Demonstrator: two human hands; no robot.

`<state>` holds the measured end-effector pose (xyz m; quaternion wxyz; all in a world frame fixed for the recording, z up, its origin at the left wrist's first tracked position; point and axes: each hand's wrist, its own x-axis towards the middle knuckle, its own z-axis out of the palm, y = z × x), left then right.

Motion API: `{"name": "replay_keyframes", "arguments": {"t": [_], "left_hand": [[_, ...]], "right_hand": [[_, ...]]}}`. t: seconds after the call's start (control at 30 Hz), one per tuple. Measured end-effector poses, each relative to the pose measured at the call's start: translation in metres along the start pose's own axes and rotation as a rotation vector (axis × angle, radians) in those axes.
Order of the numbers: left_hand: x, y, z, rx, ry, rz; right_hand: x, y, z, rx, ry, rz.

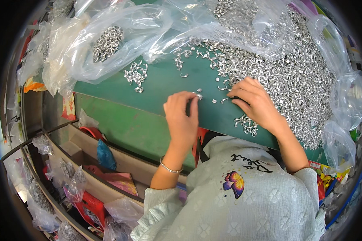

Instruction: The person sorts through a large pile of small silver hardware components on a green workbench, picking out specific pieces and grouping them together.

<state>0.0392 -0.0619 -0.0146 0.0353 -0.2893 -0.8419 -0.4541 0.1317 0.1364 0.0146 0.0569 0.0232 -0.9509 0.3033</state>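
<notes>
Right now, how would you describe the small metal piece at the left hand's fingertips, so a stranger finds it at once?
Start at the green table and find the big heap of metal rings on its right side. Go left to the bare patch in front of the person, where the left hand pinches a small metal piece. Unlike the few loose pieces beside it, this one touches the fingertips.

the left hand [182, 116] hides whatever its fingertips pinch, so what it holds cannot be told; the right hand [256, 102] covers part of the heap of metal pieces [293, 76], each too small to make out; clear plastic bags [108, 36] veil more, cut off at the top edge
</notes>
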Motion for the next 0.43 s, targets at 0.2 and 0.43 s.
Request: {"name": "replay_keyframes", "arguments": {"t": [0.2, 0.43], "left_hand": [[-0.038, 0.031, 0.026, -0.015, -0.143, 0.102], [-0.051, 0.039, 0.04, -0.081, -0.204, 0.089]], "right_hand": [[-0.006, 0.0, 0.015, -0.145, -0.041, -0.092], [-0.018, 0.007, -0.005, -0.043, -0.104, -0.065]]}}
